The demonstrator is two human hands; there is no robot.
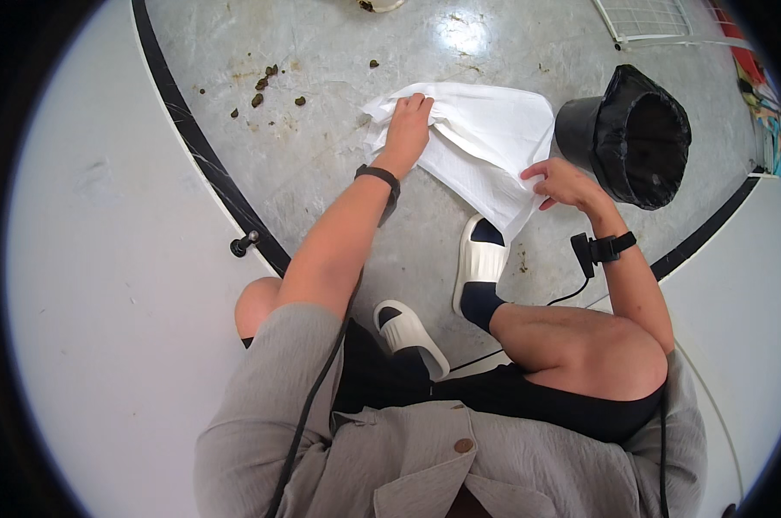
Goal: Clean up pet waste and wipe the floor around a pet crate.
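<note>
A white disposable absorbent pad (487, 116), partly folded over itself, is spread on the grey floor in front of me. My left hand (408, 133) grips a bunched part near its left end, the fingers curled into the material. At the near right edge, my right hand (562, 183) pinches the pad between thumb and fingers. One corner of the pad hangs down to the toe of my white slipper (485, 262). Just right of the pad, a black bin (578, 133) lined with a black plastic bag (614, 146) stands close to my right hand.
Several dark brown lumps (261, 84), apparently animal droppings, lie on the stained floor (326, 162) at the left. White wire panels (649, 26) are at the upper right. White walls with black skirting (199, 142) flank me, and a door stop (244, 243) juts out at left.
</note>
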